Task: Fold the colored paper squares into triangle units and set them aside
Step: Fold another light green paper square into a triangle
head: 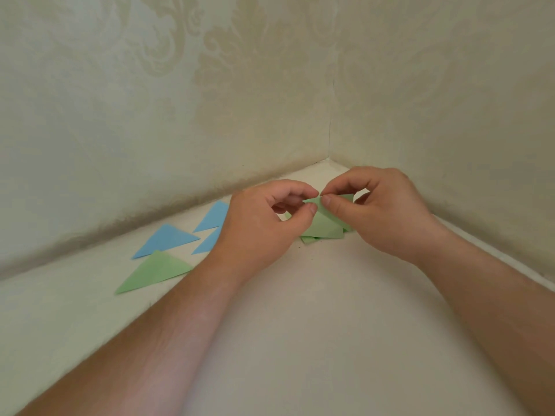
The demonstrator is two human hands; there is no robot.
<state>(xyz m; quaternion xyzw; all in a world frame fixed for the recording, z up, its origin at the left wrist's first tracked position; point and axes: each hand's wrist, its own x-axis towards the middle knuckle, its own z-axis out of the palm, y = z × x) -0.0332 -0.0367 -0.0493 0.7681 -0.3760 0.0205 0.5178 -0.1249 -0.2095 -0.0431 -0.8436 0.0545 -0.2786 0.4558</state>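
Green paper (324, 225), one sheet in work — I see it pinched at its upper corner between both hands, partly folded, its lower edge hanging just above the white table surface (315, 325). My left hand (264, 223) grips it with thumb and forefinger curled onto the paper's left side; my right hand (381, 211) pinches the same corner from the other side, thumb (333, 205) pressed to forefinger, the remaining fingers loosely curled behind. The two sets of fingertips almost touch each other.

Under the held sheet, directly below the fingers, I count further green paper lying flat — a small stack of green squares (309, 239), of which only edges peek out at the bottom and the right; how many sheets it holds I cannot tell.

Folded triangle units, set out left of my left hand's fingers:
- blue triangle (168, 240), well to the left of the fingers, lying flat;
- second blue triangle (213, 217), just beside the back of the left hand, near the wall;
- third blue triangle (208, 241), partly hidden behind the left wrist;
- green triangle (153, 273), farthest from the fingers toward me, its tip overlapping the edge of the first blue one.

Count: three blue, one green, all flat on the table, none touched by either hand.

Surroundings: patterned cream wallpaper (210, 85) on two walls meeting in a corner just beyond the fingertips.
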